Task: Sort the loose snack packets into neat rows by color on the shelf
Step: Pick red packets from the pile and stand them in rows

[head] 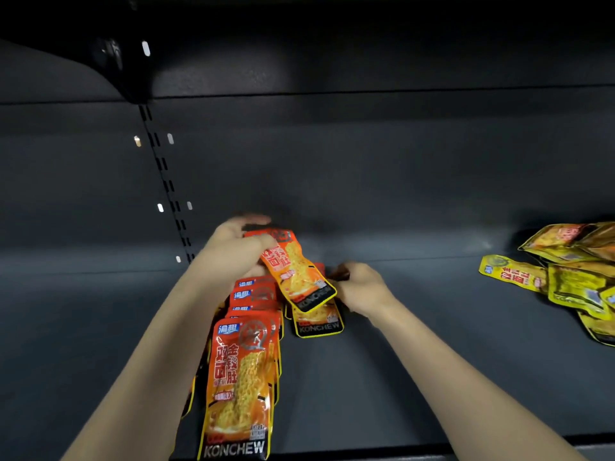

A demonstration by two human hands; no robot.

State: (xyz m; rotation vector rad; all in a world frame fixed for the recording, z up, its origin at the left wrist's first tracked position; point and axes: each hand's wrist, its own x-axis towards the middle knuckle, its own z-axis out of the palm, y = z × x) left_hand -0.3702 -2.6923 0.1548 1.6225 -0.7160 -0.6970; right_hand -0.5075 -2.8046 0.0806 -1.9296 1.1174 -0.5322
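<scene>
A row of orange snack packets (239, 380) lies overlapped on the dark shelf (416, 344), running from the front edge toward the back. My left hand (238, 247) grips the top of one orange packet (294, 272), tilted above the row's far end. My right hand (361, 287) sits just right of it with fingers curled at the edge of another orange packet (317, 322) lying flat; whether it grips that packet is unclear. A loose heap of yellow packets (572, 277) lies at the far right.
The shelf's back panel (366, 168) rises behind the packets, with a slotted upright rail (166, 181) at the left. A shelf above overhangs in shadow. Bare shelf surface stretches between the orange row and the yellow heap.
</scene>
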